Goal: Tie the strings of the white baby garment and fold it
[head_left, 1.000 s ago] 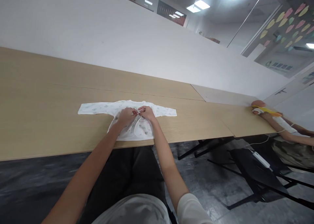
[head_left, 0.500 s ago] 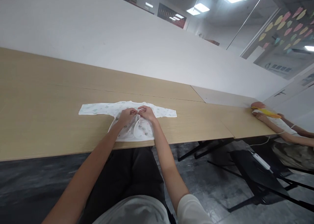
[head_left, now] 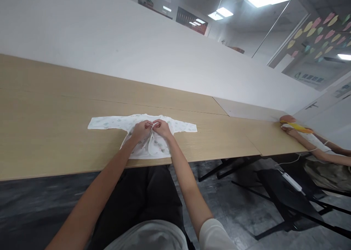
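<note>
A small white baby shirt [head_left: 131,122] with a faint print lies on the wooden table, both sleeves spread out sideways. Near the middle of its front, my left hand [head_left: 143,129] pinches the fabric. Close beside it, my right hand [head_left: 162,128] is closed on the opposite side of the same front opening. Below the fingers the cloth is bunched and lifted into a fold. Whatever small fastening may sit between the fingertips is too small to make out.
The long wooden table [head_left: 55,140] runs along a white wall [head_left: 109,52]. At the far right another person's hands [head_left: 292,132] handle a doll-like figure with a yellow cloth [head_left: 298,127]. A black folding chair [head_left: 282,191] with a white power strip [head_left: 291,181] stands below.
The fingertips of both hands have come slightly closer together, with the right hand shifting a little left. The shirt stays in place on the table.
</note>
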`<action>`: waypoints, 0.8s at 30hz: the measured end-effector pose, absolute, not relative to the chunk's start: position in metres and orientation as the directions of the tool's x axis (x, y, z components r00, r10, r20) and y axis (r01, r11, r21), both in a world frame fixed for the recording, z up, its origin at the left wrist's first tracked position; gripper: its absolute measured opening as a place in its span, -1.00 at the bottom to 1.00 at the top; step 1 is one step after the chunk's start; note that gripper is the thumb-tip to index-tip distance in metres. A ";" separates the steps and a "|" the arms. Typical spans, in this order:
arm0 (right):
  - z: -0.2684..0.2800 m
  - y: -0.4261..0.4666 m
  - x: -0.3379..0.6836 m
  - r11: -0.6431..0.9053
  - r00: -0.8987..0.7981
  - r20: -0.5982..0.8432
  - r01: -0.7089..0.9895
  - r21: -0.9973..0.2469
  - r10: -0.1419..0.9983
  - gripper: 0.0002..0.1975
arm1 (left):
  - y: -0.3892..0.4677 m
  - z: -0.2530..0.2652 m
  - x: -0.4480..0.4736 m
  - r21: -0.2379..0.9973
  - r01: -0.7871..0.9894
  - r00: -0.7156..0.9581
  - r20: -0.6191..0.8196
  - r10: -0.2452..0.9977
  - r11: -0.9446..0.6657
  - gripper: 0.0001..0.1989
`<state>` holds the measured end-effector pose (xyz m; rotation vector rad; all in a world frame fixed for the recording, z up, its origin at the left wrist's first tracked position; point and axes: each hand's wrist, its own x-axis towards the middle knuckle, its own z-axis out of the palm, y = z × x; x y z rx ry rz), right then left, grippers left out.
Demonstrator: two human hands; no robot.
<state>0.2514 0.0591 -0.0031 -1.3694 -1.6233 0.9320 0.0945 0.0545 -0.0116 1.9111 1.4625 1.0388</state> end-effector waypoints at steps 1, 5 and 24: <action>-0.004 0.059 0.251 0.143 -0.090 0.116 0.403 -0.904 0.989 -0.74 | 0.053 -0.011 0.095 0.766 0.574 0.126 0.267 0.956 -0.289 -0.73; -0.004 0.058 0.251 0.118 -0.081 0.094 0.393 -0.912 0.992 -0.73 | 0.049 -0.007 0.096 0.717 0.631 0.140 0.268 0.953 -0.294 -0.74; 0.000 0.059 0.254 -0.050 -0.003 -0.054 0.349 -0.936 0.999 -0.73 | 0.050 -0.007 0.095 0.580 0.769 0.161 0.234 0.959 -0.270 -0.60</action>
